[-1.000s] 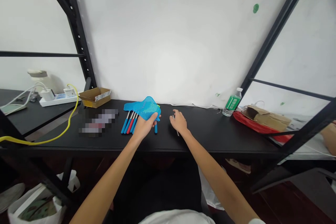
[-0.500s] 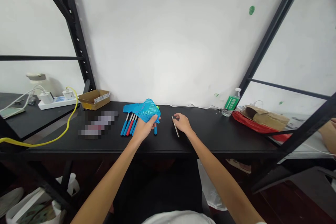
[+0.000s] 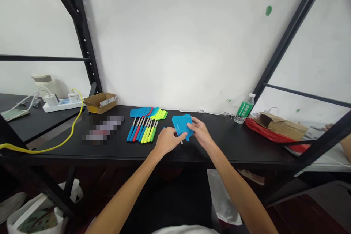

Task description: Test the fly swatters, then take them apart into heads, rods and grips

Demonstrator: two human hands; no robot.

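Note:
Both my hands meet over the middle of the black shelf (image 3: 233, 146). A blue perforated swatter head (image 3: 181, 126) is held between them. My left hand (image 3: 167, 140) grips its lower left side with curled fingers, and my right hand (image 3: 201, 131) pinches its right edge. A thin metal rod pokes out just below the head, between the hands. To the left lies a row of several fly swatters (image 3: 145, 124) with blue, red, yellow and green handles, fanned side by side.
A small cardboard box (image 3: 100, 101) and a power strip (image 3: 61, 104) with a yellow cable sit at the left. A green-labelled bottle (image 3: 244, 109), a brown paper bag (image 3: 282, 124) on red plastic lie right. Black rack posts frame both sides. Another person's hand shows at far right.
My left hand lifted the blue head away from the swatter row and carried it right; my right hand picked the metal rod off the shelf and met it. The row now lies uncovered.

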